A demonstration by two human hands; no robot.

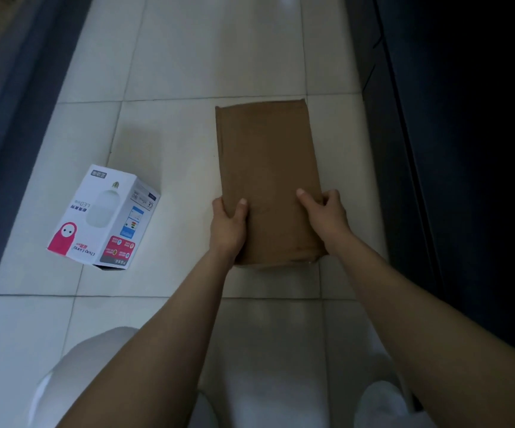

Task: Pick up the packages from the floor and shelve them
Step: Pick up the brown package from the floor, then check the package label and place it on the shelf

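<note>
Head view, sole entry. Item one: brown cardboard box (268,180), flat and oblong, long axis running from 6 to 12 o'clock, at centre-right of the pale tiled floor (188,57); whether its underside is still on the tiles or just raised cannot be told. Left hand (229,225) clasps the near left edge, thumb laid on the top face, fingers wrapped out of sight under the side. Right hand (327,216) clasps the near right edge likewise, thumb on top, fingers curled round the side. Both grips sit toward the 6 o'clock end, so the far end is unsupported. Handling, by judgement: plain cardboard, stiff, matt and not slippery; thin profile suggests light to moderate weight; contents unknown. A hold nearer the middle of the long sides would balance it better if the far end sags. Item two: white printed carton (103,216), pink figure and a lamp picture on its faces, lying tilted on the floor at 9 o'clock of the brown box, well apart from it, untouched. Likely light and easily dented; take by opposite side faces. Item three: dark shelving (466,149) along the right side, at 3 o'clock; contents too dim to read. Pale trousers (74,381) at 6 o'clock.
</note>
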